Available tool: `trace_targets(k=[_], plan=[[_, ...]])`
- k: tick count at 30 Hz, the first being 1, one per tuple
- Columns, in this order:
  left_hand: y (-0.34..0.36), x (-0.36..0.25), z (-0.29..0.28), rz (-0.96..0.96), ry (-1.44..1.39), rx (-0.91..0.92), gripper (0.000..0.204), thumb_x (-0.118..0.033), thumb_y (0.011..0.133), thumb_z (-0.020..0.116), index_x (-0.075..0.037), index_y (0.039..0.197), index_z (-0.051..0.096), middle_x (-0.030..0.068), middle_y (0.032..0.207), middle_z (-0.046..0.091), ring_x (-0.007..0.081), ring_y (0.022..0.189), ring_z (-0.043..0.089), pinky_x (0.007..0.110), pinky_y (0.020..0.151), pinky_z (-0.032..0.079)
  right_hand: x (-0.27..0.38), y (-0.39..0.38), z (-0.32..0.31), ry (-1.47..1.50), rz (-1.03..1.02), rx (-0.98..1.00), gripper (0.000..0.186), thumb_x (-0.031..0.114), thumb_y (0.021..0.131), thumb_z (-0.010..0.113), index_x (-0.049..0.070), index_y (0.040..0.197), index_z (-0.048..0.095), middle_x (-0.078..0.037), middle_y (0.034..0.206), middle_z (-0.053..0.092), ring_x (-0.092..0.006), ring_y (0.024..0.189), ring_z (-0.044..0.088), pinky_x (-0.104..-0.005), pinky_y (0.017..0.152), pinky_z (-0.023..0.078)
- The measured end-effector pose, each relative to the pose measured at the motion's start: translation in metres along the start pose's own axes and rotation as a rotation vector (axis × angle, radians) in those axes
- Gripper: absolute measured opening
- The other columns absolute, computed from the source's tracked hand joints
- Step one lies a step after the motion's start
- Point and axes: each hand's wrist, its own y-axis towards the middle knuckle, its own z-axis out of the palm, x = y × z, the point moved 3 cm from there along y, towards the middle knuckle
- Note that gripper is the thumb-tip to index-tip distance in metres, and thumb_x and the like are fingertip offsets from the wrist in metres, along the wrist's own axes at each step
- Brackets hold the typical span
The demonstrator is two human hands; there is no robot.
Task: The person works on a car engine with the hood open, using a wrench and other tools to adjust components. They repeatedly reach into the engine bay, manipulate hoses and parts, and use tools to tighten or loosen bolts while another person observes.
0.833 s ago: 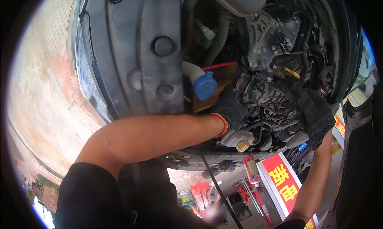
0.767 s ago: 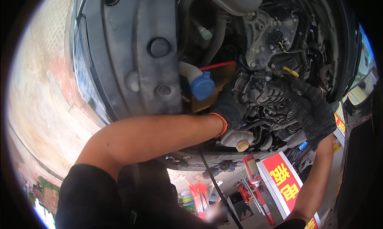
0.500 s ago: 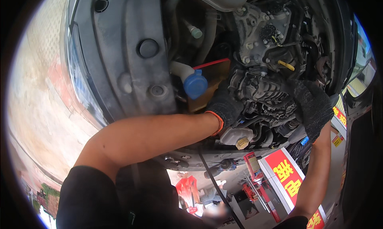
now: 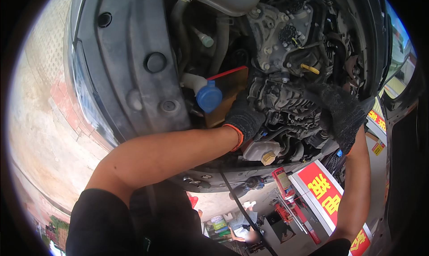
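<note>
A black ribbed plastic intake manifold sits at the side of the engine, among hoses and wiring. My left hand, in a dark knit glove with an orange cuff, grips its left end, and the fingertips are partly hidden by the part. At the right end my right hand, gloved alike, is bent over the manifold with its fingers curled on it. Beside my left hand stand a blue-capped filler neck and a brown panel with a red edge. A yellow dipstick handle shows beyond the manifold.
Below the manifold is a translucent reservoir with a yellowish cap. A black rod crosses the front of the fender. A red spray can, a power tool and a red-and-white box lie nearby. Another person is in the background.
The view has shifted, so the engine bay sits slightly further left. My right hand's fingers reach further left over the manifold. My left hand keeps its place on it.
</note>
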Motion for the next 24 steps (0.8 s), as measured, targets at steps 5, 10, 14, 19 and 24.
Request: trace_targets(k=[5, 10, 14, 19, 24], plan=[[0.001, -0.003, -0.004, -0.195, -0.182, 0.064, 0.061, -0.023, 0.076, 0.072, -0.006, 0.128, 0.046, 0.0173, 0.109, 0.065, 0.0311, 0.099, 0.066, 0.038, 0.085, 0.052, 0.041, 0.013, -0.015, -0.345, -0.188, -0.068, 0.029, 0.015, 0.089, 0.069, 0.012, 0.118, 0.070, -0.013, 0.098, 0.071, -0.0307, 0.090, 0.067, -0.0379, 0.079, 0.052], [0.009, 0.004, -0.001, 0.104, 0.200, -0.002, 0.057, -0.023, 0.078, 0.071, -0.005, 0.127, 0.046, 0.0170, 0.112, 0.063, 0.0302, 0.103, 0.064, 0.036, 0.087, 0.051, 0.025, 0.013, -0.006, 0.169, 0.049, -0.028, 0.029, 0.011, 0.089, 0.070, 0.007, 0.118, 0.070, -0.008, 0.106, 0.072, -0.0207, 0.094, 0.067, -0.0332, 0.087, 0.051], [0.007, 0.012, 0.014, -0.188, -0.052, 0.071, 0.047, -0.021, 0.084, 0.066, -0.007, 0.124, 0.047, 0.0138, 0.114, 0.062, 0.0275, 0.107, 0.062, 0.034, 0.094, 0.047, 0.021, 0.007, 0.000, 0.700, 0.479, 0.005, 0.028, 0.008, 0.090, 0.068, 0.005, 0.118, 0.070, -0.005, 0.107, 0.072, -0.0120, 0.093, 0.063, -0.0270, 0.086, 0.047], [0.022, 0.041, 0.039, -0.147, -0.091, 0.120, 0.033, -0.016, 0.091, 0.056, -0.007, 0.122, 0.051, 0.0118, 0.115, 0.063, 0.0263, 0.111, 0.060, 0.035, 0.101, 0.041, 0.031, 0.001, -0.008, 0.745, 0.507, -0.156, 0.028, 0.013, 0.094, 0.060, 0.004, 0.119, 0.069, 0.001, 0.091, 0.068, -0.0010, 0.065, 0.051, -0.0177, 0.055, 0.039], [0.017, 0.053, 0.043, 0.361, 0.535, 0.119, 0.025, -0.010, 0.090, 0.054, -0.007, 0.111, 0.066, 0.0142, 0.115, 0.065, 0.0314, 0.114, 0.059, 0.039, 0.101, 0.042, 0.016, -0.065, -0.037, 0.960, 0.464, -0.394, 0.042, 0.026, 0.098, 0.055, 0.006, 0.134, 0.058, 0.004, 0.073, 0.058, -0.0032, 0.055, 0.045, -0.0236, 0.045, 0.035]])
